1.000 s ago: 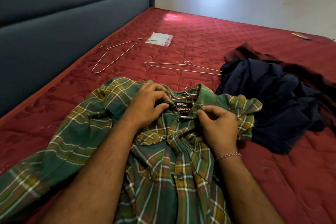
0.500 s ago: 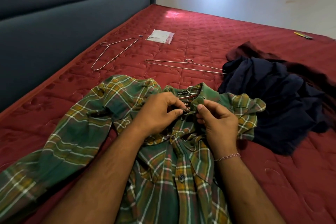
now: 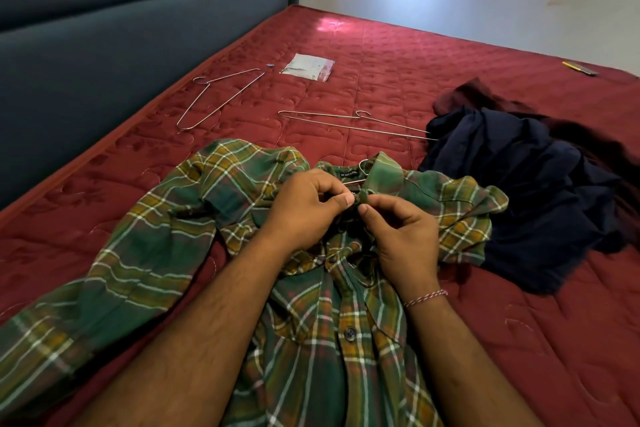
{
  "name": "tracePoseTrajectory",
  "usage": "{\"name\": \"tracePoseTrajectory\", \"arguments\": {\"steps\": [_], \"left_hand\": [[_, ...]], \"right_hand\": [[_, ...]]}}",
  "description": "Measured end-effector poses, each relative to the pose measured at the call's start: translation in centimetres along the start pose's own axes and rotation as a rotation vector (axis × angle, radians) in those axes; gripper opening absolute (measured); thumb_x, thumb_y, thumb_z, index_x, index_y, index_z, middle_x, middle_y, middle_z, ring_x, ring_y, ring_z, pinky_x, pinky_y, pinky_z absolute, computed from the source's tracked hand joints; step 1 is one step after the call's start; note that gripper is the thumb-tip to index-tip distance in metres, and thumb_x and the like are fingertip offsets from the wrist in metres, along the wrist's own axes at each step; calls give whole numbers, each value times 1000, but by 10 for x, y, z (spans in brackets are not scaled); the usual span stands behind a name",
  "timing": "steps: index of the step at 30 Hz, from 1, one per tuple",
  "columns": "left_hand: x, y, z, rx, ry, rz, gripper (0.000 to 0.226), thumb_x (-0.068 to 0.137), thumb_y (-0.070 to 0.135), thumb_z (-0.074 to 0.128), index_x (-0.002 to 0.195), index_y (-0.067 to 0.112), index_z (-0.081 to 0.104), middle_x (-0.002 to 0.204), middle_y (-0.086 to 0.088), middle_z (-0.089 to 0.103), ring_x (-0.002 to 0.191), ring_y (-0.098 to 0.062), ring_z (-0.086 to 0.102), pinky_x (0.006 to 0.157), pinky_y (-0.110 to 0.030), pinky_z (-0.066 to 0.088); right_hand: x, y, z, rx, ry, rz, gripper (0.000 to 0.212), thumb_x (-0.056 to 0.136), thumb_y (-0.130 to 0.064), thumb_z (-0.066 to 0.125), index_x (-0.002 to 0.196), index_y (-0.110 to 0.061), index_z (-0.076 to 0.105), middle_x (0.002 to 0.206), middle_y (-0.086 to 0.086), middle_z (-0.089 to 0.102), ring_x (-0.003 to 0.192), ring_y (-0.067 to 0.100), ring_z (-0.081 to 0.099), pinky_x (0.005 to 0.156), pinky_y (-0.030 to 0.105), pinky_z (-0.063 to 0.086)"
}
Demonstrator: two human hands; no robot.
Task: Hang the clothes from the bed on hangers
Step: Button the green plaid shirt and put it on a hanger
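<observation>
A green and yellow plaid shirt (image 3: pixel 166 246) lies spread on the red bed (image 3: pixel 415 55). A wire hanger sits inside it, and only its hook (image 3: pixel 363 168) shows at the collar. My left hand (image 3: pixel 304 211) and my right hand (image 3: pixel 401 236) meet at the collar front, each pinching one edge of the collar band together. Two more wire hangers lie beyond the shirt: one (image 3: pixel 221 97) near the headboard, one (image 3: pixel 356 123) in the middle. A dark navy garment (image 3: pixel 526 191) lies crumpled to the right, over a maroon one (image 3: pixel 464 94).
A padded blue headboard (image 3: pixel 121 28) runs along the left side. A small clear plastic packet (image 3: pixel 308 66) lies farther up the bed. A yellow pen-like thing (image 3: pixel 578 68) rests at the far right edge by the white wall.
Both hands have drawn together at the collar, closing the two collar edges over the black label that showed before. The shirt's shoulders have bunched slightly.
</observation>
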State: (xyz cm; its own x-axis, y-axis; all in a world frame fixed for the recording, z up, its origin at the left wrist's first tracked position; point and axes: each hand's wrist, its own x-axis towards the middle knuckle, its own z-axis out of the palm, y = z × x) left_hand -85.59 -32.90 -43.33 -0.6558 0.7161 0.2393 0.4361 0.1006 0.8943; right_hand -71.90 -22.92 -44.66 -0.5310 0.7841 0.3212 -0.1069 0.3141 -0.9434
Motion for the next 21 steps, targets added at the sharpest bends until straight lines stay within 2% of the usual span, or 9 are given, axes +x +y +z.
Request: {"name": "tracePoseTrajectory", "arguments": {"steps": [4, 9, 15, 18, 21], "left_hand": [[-1, 3, 2, -35, 17, -84, 13, 92, 18, 77, 80, 21, 79, 97, 4, 73, 88, -12, 71, 81, -43, 62], [-3, 10, 5, -5, 37, -144, 20, 94, 18, 75, 74, 21, 76, 91, 8, 73, 84, -4, 69, 73, -24, 53], [-3, 13, 6, -40, 35, -225, 20, 93, 20, 76, 73, 20, 77, 74, 8, 73, 61, 4, 63, 62, -21, 49], [-3, 13, 6, -60, 37, -244, 17, 93, 20, 77, 76, 18, 79, 73, 8, 73, 61, 0, 63, 63, -24, 50], [-3, 13, 6, -52, 38, -248, 19, 93, 20, 76, 74, 20, 77, 70, 9, 71, 57, 3, 61, 60, -21, 47]], "right_hand": [[1, 3, 1, -37, -11, -19, 22, 86, -5, 81, 90, -26, 78, 89, -4, 78, 86, 9, 74, 77, 25, 59], [1, 9, 3, -161, -14, -121, 14, 87, -7, 81, 94, -19, 79, 92, -6, 77, 89, 12, 74, 81, 41, 62], [-1, 8, 6, -320, 29, -307, 8, 86, -10, 80, 95, -11, 81, 92, -6, 75, 89, 6, 71, 80, 33, 59], [-2, 8, 6, -339, 31, -323, 8, 87, -10, 80, 95, -11, 81, 92, -6, 76, 89, 6, 71, 79, 33, 59], [-2, 9, 6, -349, 40, -319, 9, 86, -10, 81, 95, -11, 81, 93, -6, 76, 89, 5, 71, 79, 35, 60]]}}
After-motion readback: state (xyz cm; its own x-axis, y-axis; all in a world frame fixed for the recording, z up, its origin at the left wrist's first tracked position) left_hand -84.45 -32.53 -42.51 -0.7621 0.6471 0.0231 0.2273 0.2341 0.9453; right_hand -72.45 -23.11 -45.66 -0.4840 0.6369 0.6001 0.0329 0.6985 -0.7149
